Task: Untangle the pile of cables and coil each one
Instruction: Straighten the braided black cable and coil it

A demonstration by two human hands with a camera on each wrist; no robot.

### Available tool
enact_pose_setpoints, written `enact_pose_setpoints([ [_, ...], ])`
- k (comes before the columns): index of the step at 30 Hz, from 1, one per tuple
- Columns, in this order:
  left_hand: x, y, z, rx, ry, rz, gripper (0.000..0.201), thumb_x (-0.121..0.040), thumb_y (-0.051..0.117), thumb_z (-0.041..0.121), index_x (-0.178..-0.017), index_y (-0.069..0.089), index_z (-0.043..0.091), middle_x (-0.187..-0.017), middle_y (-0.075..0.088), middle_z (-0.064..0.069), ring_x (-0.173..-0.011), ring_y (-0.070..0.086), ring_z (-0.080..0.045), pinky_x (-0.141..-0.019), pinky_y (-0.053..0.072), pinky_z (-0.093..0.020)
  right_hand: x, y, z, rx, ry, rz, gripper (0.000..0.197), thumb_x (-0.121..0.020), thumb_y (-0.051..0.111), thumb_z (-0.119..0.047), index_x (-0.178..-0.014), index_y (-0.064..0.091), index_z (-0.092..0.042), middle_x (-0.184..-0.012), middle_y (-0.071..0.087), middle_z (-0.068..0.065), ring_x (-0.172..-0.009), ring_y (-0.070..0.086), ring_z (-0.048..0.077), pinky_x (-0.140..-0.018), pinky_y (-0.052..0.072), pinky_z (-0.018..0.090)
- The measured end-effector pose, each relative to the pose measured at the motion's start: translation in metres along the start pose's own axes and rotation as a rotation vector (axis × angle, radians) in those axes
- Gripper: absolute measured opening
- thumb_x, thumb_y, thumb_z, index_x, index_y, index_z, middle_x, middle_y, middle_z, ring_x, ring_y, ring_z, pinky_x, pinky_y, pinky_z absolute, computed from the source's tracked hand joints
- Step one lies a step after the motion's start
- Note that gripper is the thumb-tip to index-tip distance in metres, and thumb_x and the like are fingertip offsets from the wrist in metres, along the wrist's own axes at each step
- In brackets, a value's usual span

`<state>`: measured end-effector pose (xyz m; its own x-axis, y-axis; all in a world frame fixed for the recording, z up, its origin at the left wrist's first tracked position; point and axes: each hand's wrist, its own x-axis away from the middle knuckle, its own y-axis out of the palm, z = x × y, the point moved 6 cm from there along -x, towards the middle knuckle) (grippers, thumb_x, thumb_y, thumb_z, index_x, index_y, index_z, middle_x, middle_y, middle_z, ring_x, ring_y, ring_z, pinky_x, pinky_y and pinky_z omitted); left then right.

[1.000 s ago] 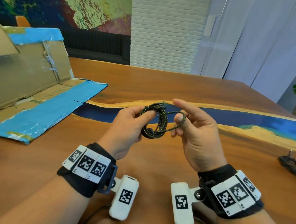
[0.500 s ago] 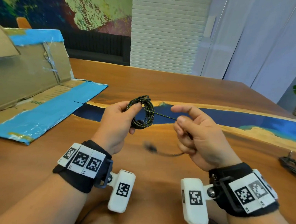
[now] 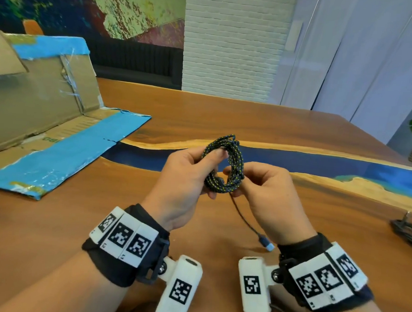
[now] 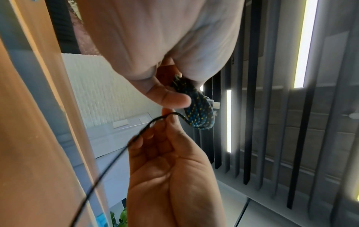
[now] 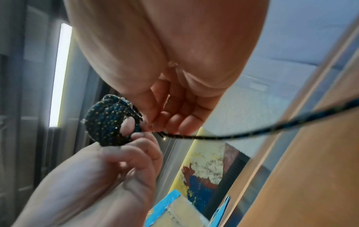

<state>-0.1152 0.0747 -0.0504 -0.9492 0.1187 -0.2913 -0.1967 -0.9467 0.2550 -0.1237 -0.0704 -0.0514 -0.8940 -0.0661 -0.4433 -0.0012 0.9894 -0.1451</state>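
Observation:
A dark braided cable (image 3: pixel 233 162) flecked with yellow and blue is wound into a small coil held above the wooden table (image 3: pixel 51 218). My left hand (image 3: pixel 212 156) grips the coil, thumb on top and fingers through the loop. My right hand (image 3: pixel 235 179) pinches the strand at the coil's lower right. The loose tail (image 3: pixel 242 218) hangs down to a plug (image 3: pixel 266 245) by my right wrist. The left wrist view shows the coil (image 4: pixel 198 110) under my left hand (image 4: pixel 174 98), with my right hand (image 4: pixel 167 122) pinching the strand. The right wrist view shows the coil (image 5: pixel 108 121) and tail (image 5: pixel 233 135).
A flattened cardboard box (image 3: pixel 34 111) with blue tape lies at the left of the table. Another black cable (image 3: pixel 407 231) rests at the right edge. A blue resin strip (image 3: pixel 320 165) crosses the tabletop beyond my hands.
My right hand has come back from the right to the coil, laying the strand on it. The hands have closed together and the free tail is shorter, hanging by my right wrist.

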Motion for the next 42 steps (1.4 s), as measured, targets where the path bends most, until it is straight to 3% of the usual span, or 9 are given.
enact_pose_setpoints([
  [4,0.000,-0.002,0.005,-0.096,0.095,0.050,0.025,-0.101,0.059,0.014,-0.080,0.072,0.010,-0.060,0.061,0.000,-0.051,0.050,-0.014,-0.041,0.035,-0.024,0.005,0.019,0.006,-0.305,0.094,-0.073,0.017,-0.096,0.061,0.000,-0.104,0.074,0.006,-0.092,0.075,0.024,-0.081,0.071,0.031,-0.085,0.058,0.046],
  [9,-0.005,-0.015,0.003,-0.165,0.109,0.138,0.025,-0.101,0.059,0.015,-0.080,0.069,0.006,-0.061,0.061,0.002,-0.055,0.050,-0.015,-0.043,0.035,-0.025,0.009,0.024,0.008,-0.632,0.261,-0.154,0.042,-0.085,0.051,-0.015,-0.116,0.072,0.005,-0.114,0.072,0.023,-0.105,0.068,0.029,-0.093,0.054,0.043],
  [12,-0.003,-0.014,-0.001,-0.187,0.095,0.124,0.025,-0.101,0.060,0.015,-0.078,0.071,0.012,-0.062,0.062,0.004,-0.055,0.051,-0.014,-0.044,0.037,-0.027,0.008,0.023,0.004,-0.492,0.194,-0.172,0.022,-0.092,0.067,-0.019,-0.106,0.077,-0.004,-0.106,0.075,0.016,-0.097,0.071,0.025,-0.088,0.059,0.036],
  [17,-0.003,-0.012,-0.007,-0.159,0.054,0.099,0.022,-0.101,0.061,0.018,-0.086,0.077,0.018,-0.069,0.066,0.002,-0.058,0.056,-0.013,-0.046,0.042,-0.027,0.006,0.019,0.004,-0.481,0.193,-0.104,0.029,-0.080,0.069,-0.012,-0.106,0.074,0.000,-0.097,0.077,0.015,-0.089,0.074,0.027,-0.083,0.061,0.038],
  [24,-0.004,-0.010,-0.021,-0.040,-0.184,-0.020,0.020,-0.099,0.062,0.025,-0.094,0.077,0.014,-0.075,0.069,-0.001,-0.066,0.059,-0.016,-0.048,0.044,-0.025,0.007,0.009,-0.005,-0.236,0.057,0.029,0.041,-0.092,0.067,0.006,-0.120,0.051,-0.018,-0.087,0.076,0.016,-0.082,0.073,0.027,-0.079,0.058,0.038],
  [28,-0.005,-0.010,-0.023,-0.125,-0.245,-0.078,0.032,-0.081,0.072,0.049,-0.090,0.076,0.018,-0.065,0.054,0.005,-0.057,0.031,-0.013,-0.049,0.024,-0.025,0.006,0.006,-0.011,-0.428,0.069,-0.069,0.050,-0.085,0.070,0.008,-0.123,0.052,-0.017,-0.084,0.074,0.010,-0.077,0.072,0.021,-0.075,0.056,0.029],
  [31,-0.005,-0.012,-0.021,-0.132,-0.249,-0.082,0.025,-0.087,0.071,0.043,-0.089,0.073,0.018,-0.062,0.032,0.003,-0.050,0.019,-0.012,-0.043,0.017,-0.023,0.005,0.006,-0.010,-0.351,0.068,-0.096,0.057,-0.086,0.072,0.008,-0.130,0.052,-0.020,-0.086,0.074,0.012,-0.081,0.073,0.023,-0.078,0.056,0.031],
  [37,-0.004,-0.015,-0.016,-0.230,-0.226,-0.034,0.019,-0.093,0.071,0.018,-0.111,0.071,0.016,-0.067,0.062,-0.011,-0.050,0.050,-0.018,-0.046,0.038,-0.027,0.006,0.006,-0.013,-0.163,0.055,-0.131,0.061,-0.090,0.071,0.004,-0.138,0.048,-0.026,-0.089,0.076,0.015,-0.089,0.074,0.036,-0.079,0.060,0.036],
  [42,-0.005,-0.015,-0.013,-0.236,-0.200,-0.026,0.027,-0.089,0.073,0.007,-0.113,0.068,0.019,-0.081,0.075,-0.019,-0.063,0.065,-0.021,-0.057,0.053,-0.029,0.007,0.006,-0.011,-0.089,0.054,-0.103,0.051,-0.090,0.072,0.000,-0.131,0.055,-0.025,-0.086,0.078,0.012,-0.079,0.075,0.026,-0.074,0.060,0.031],
])
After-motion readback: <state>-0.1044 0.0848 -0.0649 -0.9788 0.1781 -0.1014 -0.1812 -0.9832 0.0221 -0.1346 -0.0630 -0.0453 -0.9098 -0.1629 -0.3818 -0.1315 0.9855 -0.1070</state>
